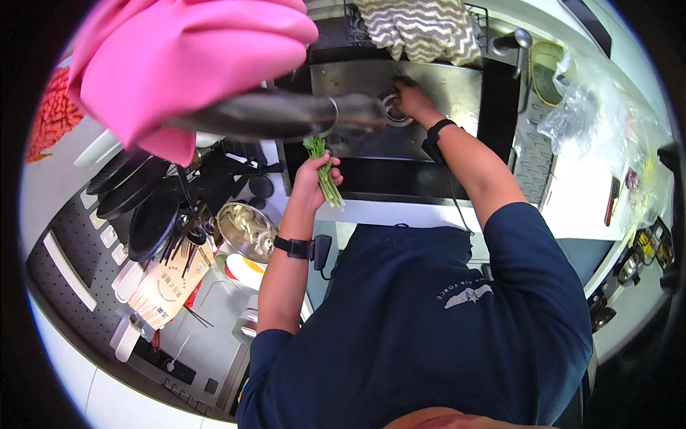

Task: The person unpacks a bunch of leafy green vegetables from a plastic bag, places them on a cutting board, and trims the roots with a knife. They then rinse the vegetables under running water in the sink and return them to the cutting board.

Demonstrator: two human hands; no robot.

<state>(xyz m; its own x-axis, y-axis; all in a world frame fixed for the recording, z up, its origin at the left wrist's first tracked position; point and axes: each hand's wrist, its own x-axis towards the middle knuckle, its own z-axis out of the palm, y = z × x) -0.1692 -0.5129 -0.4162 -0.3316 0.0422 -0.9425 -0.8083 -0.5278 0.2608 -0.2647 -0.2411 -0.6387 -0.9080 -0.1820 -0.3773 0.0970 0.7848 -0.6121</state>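
Note:
My left hand grips a small bunch of green leafy stalks above the near left edge of the sink, with the leaves pointing away from me. My right hand reaches down into the stainless steel sink at its round drain. Its fingertips are partly hidden there, and I cannot tell whether they hold anything. A blurred metal faucet crosses the view close to the camera, covering part of the basin. Pink rubber gloves hang beside it.
Left of the sink stand a metal bowl of pale sliced food and several dark pans. A zigzag-patterned cloth hangs at the back. On the right are a plastic bag, a white board and a red-handled knife.

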